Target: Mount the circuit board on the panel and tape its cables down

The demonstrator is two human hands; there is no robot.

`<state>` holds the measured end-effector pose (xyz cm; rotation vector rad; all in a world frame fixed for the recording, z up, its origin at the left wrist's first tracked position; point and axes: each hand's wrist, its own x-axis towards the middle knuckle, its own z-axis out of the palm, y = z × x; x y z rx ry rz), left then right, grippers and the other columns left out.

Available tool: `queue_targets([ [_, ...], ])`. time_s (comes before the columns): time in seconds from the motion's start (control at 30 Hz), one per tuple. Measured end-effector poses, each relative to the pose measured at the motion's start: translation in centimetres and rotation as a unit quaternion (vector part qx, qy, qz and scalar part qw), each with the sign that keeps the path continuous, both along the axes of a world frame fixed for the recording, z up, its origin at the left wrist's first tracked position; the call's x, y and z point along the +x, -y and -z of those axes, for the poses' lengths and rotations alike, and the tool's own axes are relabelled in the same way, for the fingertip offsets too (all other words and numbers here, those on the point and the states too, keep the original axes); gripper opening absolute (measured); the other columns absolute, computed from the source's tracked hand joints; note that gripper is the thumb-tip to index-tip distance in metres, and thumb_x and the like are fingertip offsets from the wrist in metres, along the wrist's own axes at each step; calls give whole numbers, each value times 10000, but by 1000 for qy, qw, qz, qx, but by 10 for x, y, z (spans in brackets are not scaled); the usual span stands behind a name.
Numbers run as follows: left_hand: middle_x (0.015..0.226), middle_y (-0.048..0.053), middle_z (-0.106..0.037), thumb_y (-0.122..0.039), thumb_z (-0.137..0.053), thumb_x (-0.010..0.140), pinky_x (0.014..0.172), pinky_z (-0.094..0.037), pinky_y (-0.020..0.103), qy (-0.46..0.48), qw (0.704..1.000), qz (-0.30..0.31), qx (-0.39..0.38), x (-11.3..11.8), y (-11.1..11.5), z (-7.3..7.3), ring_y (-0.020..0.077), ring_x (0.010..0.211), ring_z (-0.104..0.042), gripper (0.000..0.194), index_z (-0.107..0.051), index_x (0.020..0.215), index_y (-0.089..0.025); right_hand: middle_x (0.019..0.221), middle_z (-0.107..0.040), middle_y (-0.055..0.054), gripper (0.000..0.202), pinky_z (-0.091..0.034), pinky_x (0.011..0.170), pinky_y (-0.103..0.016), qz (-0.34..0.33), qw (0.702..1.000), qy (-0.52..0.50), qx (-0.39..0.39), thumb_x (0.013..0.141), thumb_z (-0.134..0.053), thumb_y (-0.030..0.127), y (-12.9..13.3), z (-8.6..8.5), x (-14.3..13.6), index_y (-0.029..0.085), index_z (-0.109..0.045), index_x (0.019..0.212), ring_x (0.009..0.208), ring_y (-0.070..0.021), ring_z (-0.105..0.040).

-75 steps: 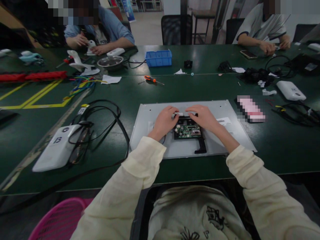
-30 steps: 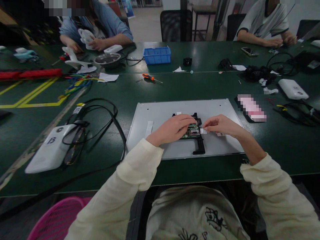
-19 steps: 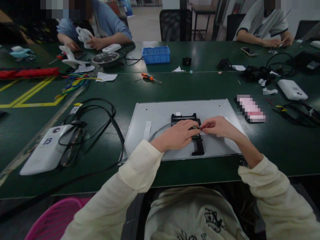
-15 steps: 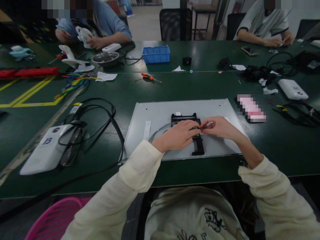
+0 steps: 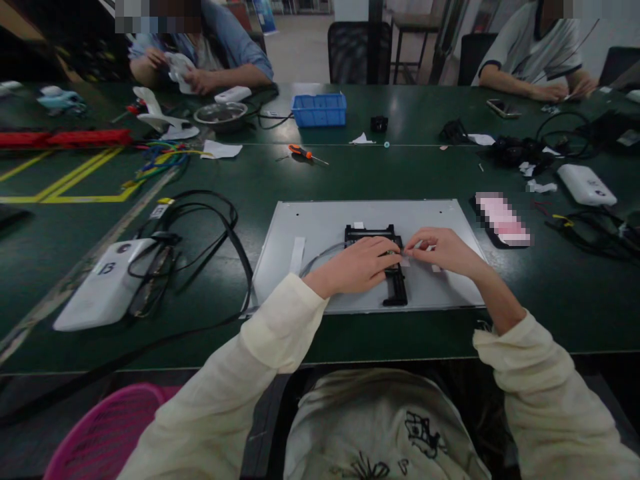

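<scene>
A grey-white flat panel (image 5: 320,217) lies on the green table, and a black plastic bracket (image 5: 397,287) rests on top of it. My left hand (image 5: 357,267) reaches across the bracket, its fingers bent and close together near the bracket's right side. What lies under those fingertips is hidden. Just right of them, my right hand (image 5: 443,252) has thumb and index finger pinched together, on something too small to make out. A thin grey cable (image 5: 323,255) runs over the panel and under my left hand.
Left of the panel lie a white power bank (image 5: 103,283) and looped black cable (image 5: 235,233). A phone (image 5: 503,219) lies to the right. Beyond are a screwdriver (image 5: 305,154), a blue basket (image 5: 319,111) and a metal bowl (image 5: 220,117). Two people sit opposite.
My right hand has shifted slightly away from the left fingertips, and its fingers have lifted a little. My left hand stays over the bracket. The whole view has shifted slightly.
</scene>
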<state>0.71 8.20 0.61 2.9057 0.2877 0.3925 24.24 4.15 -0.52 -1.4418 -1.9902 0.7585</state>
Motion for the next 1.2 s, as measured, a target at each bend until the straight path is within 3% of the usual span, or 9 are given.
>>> queue_targets([
  [0.23, 1200, 95, -615, -107, -424, 868, 981, -433, 373, 36, 998, -32, -41, -14, 1, -33, 208, 1126, -555, 348, -604, 1156, -180, 894, -685, -39, 133, -463, 588, -262, 113, 985, -20, 132, 802, -622, 273, -3, 0, -2, 188, -710, 853, 653, -134, -605],
  [0.4, 1091, 66, -660, -160, -405, 874, 900, -458, 311, 24, 983, -172, -65, -49, -10, -53, 184, 987, -607, 316, -630, 1096, -166, 909, -674, -42, 135, -478, 616, -270, 63, 985, 37, 158, 835, -578, 231, -1, 4, -6, 188, -699, 874, 654, -131, -604],
  [0.57, 1187, 78, -595, -216, -445, 838, 865, -469, 312, -52, 948, -310, -60, -95, -31, -36, 165, 842, -609, 374, -588, 1181, -171, 903, -679, -43, 142, -476, 645, -280, 21, 985, 81, 154, 858, -550, 209, 1, 7, -13, 186, -687, 889, 706, -148, -609],
  [0.73, 1191, 95, -548, -201, -445, 797, 844, -469, 289, -98, 939, -318, -84, -117, -42, -15, 174, 887, -601, 439, -565, 1218, -182, 911, -682, -36, 133, -474, 651, -282, 25, 983, 84, 159, 857, -555, 201, 2, 7, -14, 190, -681, 898, 709, -147, -608],
  [0.87, 1009, 77, -616, -183, -460, 762, 775, -465, 273, -108, 931, -335, -92, -114, -48, -9, 167, 796, -603, 318, -626, 1033, -167, 904, -682, -33, 136, -474, 651, -285, 33, 980, 89, 174, 857, -558, 203, 2, 7, -12, 192, -682, 911, 703, -147, -612],
  [1.03, 845, 53, -656, -241, -496, 765, 697, -450, 276, -101, 927, -353, -70, -115, -51, -10, 169, 712, -598, 177, -640, 844, -175, 894, -681, -40, 148, -475, 635, -286, 56, 975, 92, 192, 858, -550, 211, 1, 7, -10, 192, -687, 912, 703, -152, -614],
  [1.2, 790, 26, -667, -302, -551, 768, 665, -454, 250, 10, 910, -405, -88, -124, -32, -32, 149, 684, -601, 162, -660, 812, -190, 891, -682, -43, 146, -477, 627, -282, 68, 970, 92, 214, 862, -547, 214, 2, 5, -11, 189, -686, 903, 700, -149, -613],
])
